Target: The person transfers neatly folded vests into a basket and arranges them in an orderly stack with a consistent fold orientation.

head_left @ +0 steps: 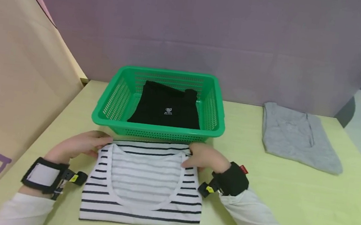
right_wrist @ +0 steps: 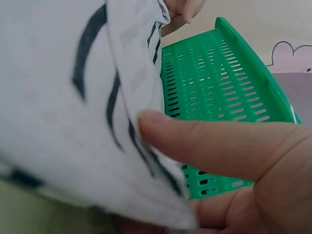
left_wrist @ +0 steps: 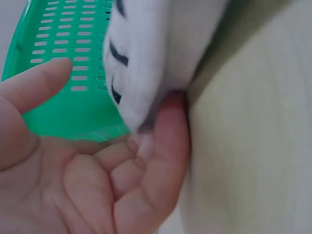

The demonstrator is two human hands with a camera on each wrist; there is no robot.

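The striped shirt [head_left: 144, 182] is white with thin dark lines and a round neck. It is folded into a flat, neat block on the yellow-green table, just in front of the green basket. Its 2 far corners are lifted a little.

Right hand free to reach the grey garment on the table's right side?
Probably not yet: the right hand pinches the striped white shirt. The path to the grey garment looks unobstructed.
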